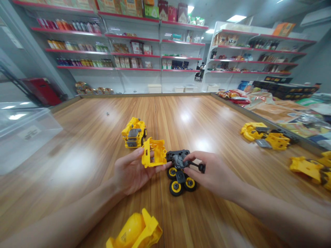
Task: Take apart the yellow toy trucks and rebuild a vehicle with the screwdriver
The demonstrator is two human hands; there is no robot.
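My left hand [130, 172] is closed on a yellow plastic toy body part [154, 152], held just above the wooden table [85, 151]. My right hand [213, 174] pinches a black toy chassis [179, 168] with yellow wheels, which rests on the table right beside the yellow part. A small black piece with a round end [201, 167] sticks out between the right fingers. An assembled yellow toy truck [134, 133] stands just beyond the left hand.
A yellow mixer-drum toy part [136, 231] lies near me at the table's front. More yellow toy pieces [265, 136] and another [311, 168] lie at the right. A clear plastic bin [23, 132] stands at the left. Shop shelves [134, 51] fill the background.
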